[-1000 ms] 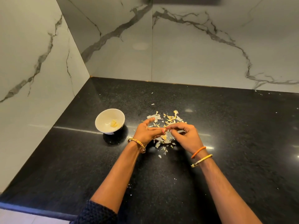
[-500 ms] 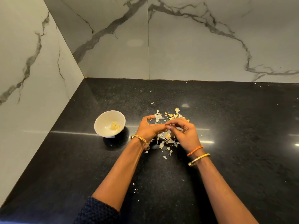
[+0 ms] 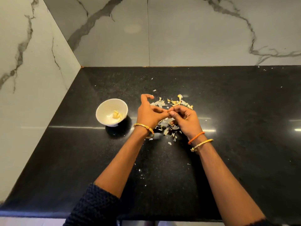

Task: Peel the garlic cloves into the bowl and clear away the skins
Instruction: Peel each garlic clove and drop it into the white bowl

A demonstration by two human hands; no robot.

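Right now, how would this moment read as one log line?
step: peeling | left hand and right hand: fingertips meet, item hidden | white bowl: peeled cloves | garlic skins: uncleared

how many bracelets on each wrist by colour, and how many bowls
gold bangle, left wrist: 1
orange cord band, right wrist: 1
gold bangle, right wrist: 1
white bowl: 1
total: 4

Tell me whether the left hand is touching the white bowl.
Apart. The head view shows bare black counter between the left hand and the white bowl, which sits off to its left.
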